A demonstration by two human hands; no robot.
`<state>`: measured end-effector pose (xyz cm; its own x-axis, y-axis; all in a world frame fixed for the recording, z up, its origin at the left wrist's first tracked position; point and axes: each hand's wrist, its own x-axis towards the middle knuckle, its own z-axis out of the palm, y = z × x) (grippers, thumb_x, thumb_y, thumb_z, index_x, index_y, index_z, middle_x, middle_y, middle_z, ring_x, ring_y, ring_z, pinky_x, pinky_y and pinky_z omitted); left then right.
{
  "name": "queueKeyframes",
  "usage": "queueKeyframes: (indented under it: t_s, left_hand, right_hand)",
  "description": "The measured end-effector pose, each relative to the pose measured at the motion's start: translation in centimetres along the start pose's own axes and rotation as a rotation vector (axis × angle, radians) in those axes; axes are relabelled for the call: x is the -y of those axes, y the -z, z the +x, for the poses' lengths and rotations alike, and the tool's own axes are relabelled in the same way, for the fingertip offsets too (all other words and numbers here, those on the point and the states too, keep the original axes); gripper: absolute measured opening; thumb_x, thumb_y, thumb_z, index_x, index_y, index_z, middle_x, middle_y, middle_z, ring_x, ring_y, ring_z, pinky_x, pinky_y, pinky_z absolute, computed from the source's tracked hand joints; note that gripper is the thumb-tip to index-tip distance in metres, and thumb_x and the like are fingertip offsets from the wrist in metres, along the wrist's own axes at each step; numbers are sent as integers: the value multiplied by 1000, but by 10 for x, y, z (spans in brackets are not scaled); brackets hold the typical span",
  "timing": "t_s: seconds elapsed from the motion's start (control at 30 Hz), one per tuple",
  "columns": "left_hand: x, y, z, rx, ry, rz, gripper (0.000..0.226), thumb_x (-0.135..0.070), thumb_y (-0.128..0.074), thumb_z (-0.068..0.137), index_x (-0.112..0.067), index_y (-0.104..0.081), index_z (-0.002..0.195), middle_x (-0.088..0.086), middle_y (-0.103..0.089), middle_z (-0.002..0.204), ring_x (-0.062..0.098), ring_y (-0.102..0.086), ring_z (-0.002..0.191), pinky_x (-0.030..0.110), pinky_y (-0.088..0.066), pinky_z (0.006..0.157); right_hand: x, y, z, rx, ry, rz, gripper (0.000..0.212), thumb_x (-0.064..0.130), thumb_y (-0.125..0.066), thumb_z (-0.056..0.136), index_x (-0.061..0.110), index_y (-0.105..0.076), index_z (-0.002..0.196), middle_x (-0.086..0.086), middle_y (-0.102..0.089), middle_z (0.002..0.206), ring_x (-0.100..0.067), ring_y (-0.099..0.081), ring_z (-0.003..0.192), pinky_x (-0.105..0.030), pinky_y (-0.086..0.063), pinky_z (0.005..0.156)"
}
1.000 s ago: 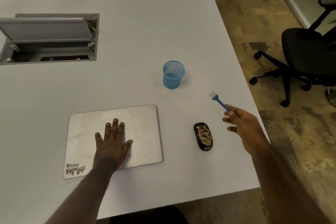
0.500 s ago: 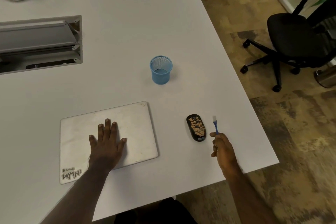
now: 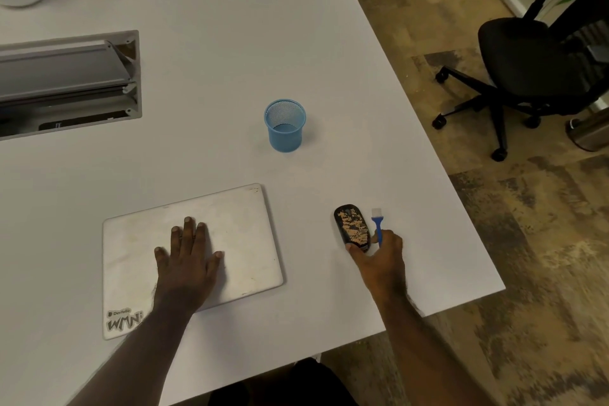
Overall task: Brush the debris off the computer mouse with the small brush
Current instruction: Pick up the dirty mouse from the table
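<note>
Head-camera footage looks down on a broad white table (image 3: 214, 59), on which a small black oval computer mouse (image 3: 352, 228) is seen near the right edge, its top covered with tan crumb-like debris (image 3: 353, 227). A small brush with a blue plastic handle and white bristles (image 3: 377, 224) is gripped in the closed right hand (image 3: 382, 260), bristles pointing away from the person and held just beside the mouse's right side; the thumb is placed at the mouse's near end. The left hand (image 3: 186, 260) is laid open and flat, fingers spread, on a closed silver laptop (image 3: 244, 241) bearing a sticker at its near left corner. Farther back, a blue mesh pen cup (image 3: 285, 127) is stood upright, and nothing can be made out inside it. A grey cable box (image 3: 66, 82) is recessed into the table at left, lid tilted open, with a dark strip seen within. A black office chair (image 3: 527, 59) is visible on the floor at right.
</note>
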<state>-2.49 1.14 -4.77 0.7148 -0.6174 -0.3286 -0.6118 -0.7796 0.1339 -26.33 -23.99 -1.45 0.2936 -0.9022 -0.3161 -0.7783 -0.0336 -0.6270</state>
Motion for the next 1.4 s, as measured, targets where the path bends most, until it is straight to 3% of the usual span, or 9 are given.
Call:
queueKeyframes:
  t_s: [0.17, 0.37, 0.53, 0.63, 0.8, 0.97, 1.17, 1.27, 1.4]
  left_hand:
    - [-1, 2, -1, -32, -15, -15, 73, -55, -22, 92, -10, -27, 150, 13, -17, 160, 38, -22, 145, 66, -29, 103]
    - [-1, 0, -1, -44, -13, -7, 74, -54, -24, 91, -9, -30, 149, 15, -23, 158, 39, -27, 143, 65, -32, 99]
    - [-6, 1, -3, -83, -23, -53, 77, -56, -21, 91, -10, -18, 152, 11, -13, 161, 35, -16, 147, 66, -26, 106]
    - [-21, 6, -1, -110, -45, -150, 78, -59, -20, 90, -15, -14, 153, 5, -6, 162, 28, -4, 149, 58, -15, 114]
    - [-78, 10, -9, -179, -171, -510, 65, -44, -41, 90, -14, -33, 148, 3, -25, 158, 20, -13, 149, 44, -18, 119]
    - [-151, 24, -34, 47, -151, -894, 49, -26, -56, 94, -20, -44, 141, -1, -51, 142, 9, -46, 128, 21, -38, 101]
    - [-206, 47, -56, 566, 104, -1501, 41, -37, -47, 98, -23, -49, 136, 0, -61, 130, 15, -60, 117, 34, -48, 101]
    - [-220, 58, -68, 666, 146, -1676, 35, -36, -38, 101, -21, -59, 126, 5, -67, 123, 23, -62, 116, 39, -51, 98]
    - [-232, 69, -83, 755, 201, -1800, 39, -32, -36, 102, -11, -58, 126, 13, -68, 121, 28, -65, 112, 40, -54, 93]
  right_hand:
    - [1, -15, 2, -13, 9, -88, 72, 44, -82, 69, 15, -43, 122, -2, -48, 122, -21, -63, 92, -41, -62, 69]
    - [7, -19, 0, -40, -13, -147, 70, 46, -79, 72, 15, -43, 123, -3, -52, 121, -24, -65, 94, -39, -61, 70]
    - [9, -19, -3, -69, -13, -127, 68, 45, -77, 74, 14, -43, 124, -3, -54, 120, -23, -66, 93, -38, -61, 69]
    - [10, -18, -5, -78, -5, -115, 68, 44, -77, 74, 15, -43, 125, -3, -54, 120, -24, -66, 93, -40, -61, 70]
    - [11, -12, -15, -100, 41, -79, 69, 44, -78, 73, 15, -44, 126, -2, -55, 119, -22, -66, 94, -38, -61, 68]
    - [18, 5, -37, -120, 68, -34, 74, 48, -79, 70, 17, -43, 127, -1, -55, 119, -20, -66, 95, -33, -61, 67]
    - [26, 37, -74, -115, 78, -47, 78, 51, -77, 70, 18, -40, 131, -2, -55, 124, -19, -64, 103, -32, -61, 74]
    - [29, 55, -93, -113, 56, -75, 78, 54, -75, 70, 20, -40, 131, 1, -54, 125, -17, -64, 101, -30, -61, 71]
    - [32, 74, -117, -138, 21, -76, 78, 56, -75, 70, 21, -39, 131, 4, -53, 123, -11, -60, 95, -26, -57, 66]
